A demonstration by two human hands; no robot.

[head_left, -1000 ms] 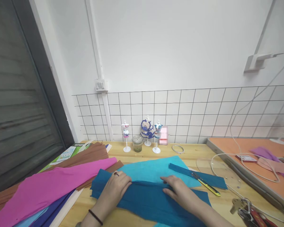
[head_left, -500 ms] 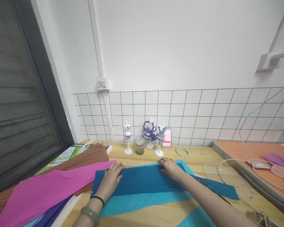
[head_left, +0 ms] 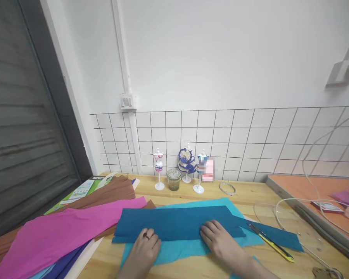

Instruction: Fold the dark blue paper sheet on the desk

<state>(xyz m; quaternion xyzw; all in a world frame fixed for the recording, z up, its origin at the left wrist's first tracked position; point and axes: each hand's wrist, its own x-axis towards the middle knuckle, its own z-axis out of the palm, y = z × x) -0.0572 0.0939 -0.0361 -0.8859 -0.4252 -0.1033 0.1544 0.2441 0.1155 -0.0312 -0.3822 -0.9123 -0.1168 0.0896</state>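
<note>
Dark teal crepe sheet [head_left: 174, 223], folded into a flat horizontal band, lies atop light blue sheet [head_left: 186, 248].

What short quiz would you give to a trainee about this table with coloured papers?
1. True or false: the yellow-and-black utility knife lies untouched, to the right of the right hand.
2. What lies directly under the folded dark blue crepe paper sheet? A) pink paper B) light blue crepe paper sheet C) green card
3. Which hand wears a finger ring?
Key: 1 true; 2 B; 3 the left hand.
</note>
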